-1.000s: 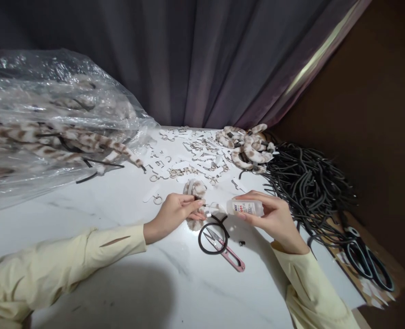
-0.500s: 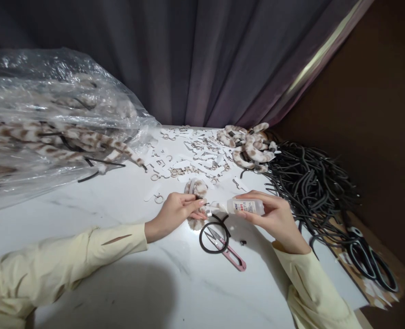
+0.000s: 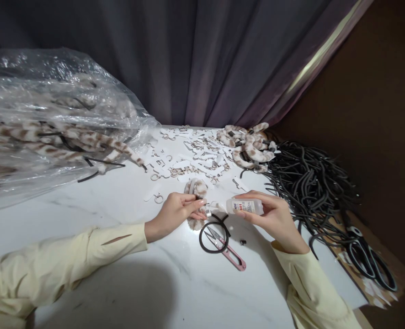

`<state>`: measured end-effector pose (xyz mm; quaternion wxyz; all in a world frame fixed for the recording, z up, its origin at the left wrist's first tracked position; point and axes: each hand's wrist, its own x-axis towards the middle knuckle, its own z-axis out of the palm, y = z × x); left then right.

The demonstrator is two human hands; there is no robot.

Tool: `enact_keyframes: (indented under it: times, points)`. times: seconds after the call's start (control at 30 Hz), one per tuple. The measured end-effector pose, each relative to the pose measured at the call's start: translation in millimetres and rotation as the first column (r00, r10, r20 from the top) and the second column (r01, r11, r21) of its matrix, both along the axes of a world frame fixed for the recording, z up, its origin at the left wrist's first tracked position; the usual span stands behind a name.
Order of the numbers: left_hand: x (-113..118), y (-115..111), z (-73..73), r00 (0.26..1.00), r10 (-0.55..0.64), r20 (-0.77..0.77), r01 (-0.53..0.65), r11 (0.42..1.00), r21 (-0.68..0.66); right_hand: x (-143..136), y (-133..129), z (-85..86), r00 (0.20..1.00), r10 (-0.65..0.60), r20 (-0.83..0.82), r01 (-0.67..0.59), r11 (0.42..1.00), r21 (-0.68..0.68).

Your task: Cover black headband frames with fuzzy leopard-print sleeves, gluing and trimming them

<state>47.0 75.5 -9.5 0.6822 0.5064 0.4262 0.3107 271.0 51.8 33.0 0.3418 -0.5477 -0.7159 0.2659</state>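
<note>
My left hand (image 3: 180, 211) pinches a small metal end piece (image 3: 208, 213) beside a fuzzy brown-and-white strip (image 3: 196, 188), which partly shows above and below the fingers. My right hand (image 3: 274, 217) is wrapped round a small clear bottle (image 3: 247, 206) with a white label, tipped on its side. The bottle's nozzle points left and lies close to the metal piece; whether they touch is too small to tell. Just below, a black cord loop (image 3: 201, 242) rests over pink-handled thread snips (image 3: 236, 259). A small black piece (image 3: 243, 242) is to their right.
A clear plastic bag (image 3: 120, 91) of fuzzy strips fills the left. Metal clasps and rings (image 3: 182, 171) lie scattered behind my hands. Curved fuzzy pieces (image 3: 257, 151), a heap of black cords (image 3: 308, 183) and large scissors (image 3: 370, 260) are on the right.
My right hand has shifted very slightly left with the bottle, bringing its nozzle a little nearer my left fingertips. My left hand is nearly still.
</note>
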Motion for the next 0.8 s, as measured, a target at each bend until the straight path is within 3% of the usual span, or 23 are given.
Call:
enact_keyframes:
  times: [0.8]
  points:
    - [-1.2,-0.8,-0.4,1.0,-0.017,-0.02,0.017,1.0,0.025,0.4,-0.8,1.2,1.0,-0.001,0.014,0.001,1.0,-0.001]
